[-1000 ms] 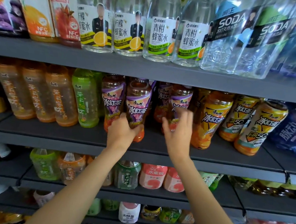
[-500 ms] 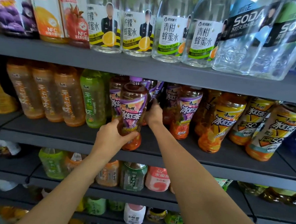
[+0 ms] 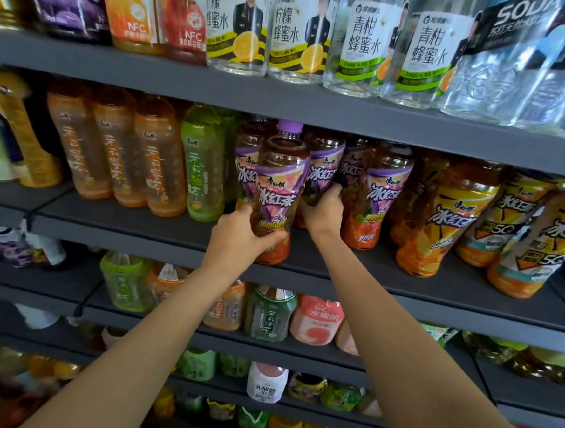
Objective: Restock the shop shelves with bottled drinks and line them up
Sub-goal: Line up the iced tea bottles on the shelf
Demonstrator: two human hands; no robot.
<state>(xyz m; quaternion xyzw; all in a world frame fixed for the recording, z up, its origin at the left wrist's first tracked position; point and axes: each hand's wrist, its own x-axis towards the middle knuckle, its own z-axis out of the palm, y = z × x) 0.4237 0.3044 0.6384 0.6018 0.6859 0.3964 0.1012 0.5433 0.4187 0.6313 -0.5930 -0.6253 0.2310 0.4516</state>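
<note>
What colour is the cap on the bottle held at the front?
Purple, seen in the head view: the cap tops the amber iced-tea bottle gripped by the left hand.

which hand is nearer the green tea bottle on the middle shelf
Left. The left hand grips the front purple-label iced tea bottle, just right of the green tea bottle. The right hand is farther right, reaching among the purple-label bottles behind.

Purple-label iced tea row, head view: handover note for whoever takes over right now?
Left hand: grips the front purple-label iced tea bottle low on its body, at the middle shelf front edge.
Right hand: reaches behind it, fingers round a second purple-label bottle.
Done: yellow-label iced teas and orange tea bottles stand in rows.
Left: seat both held bottles, square the purple row, labels forward.
</note>
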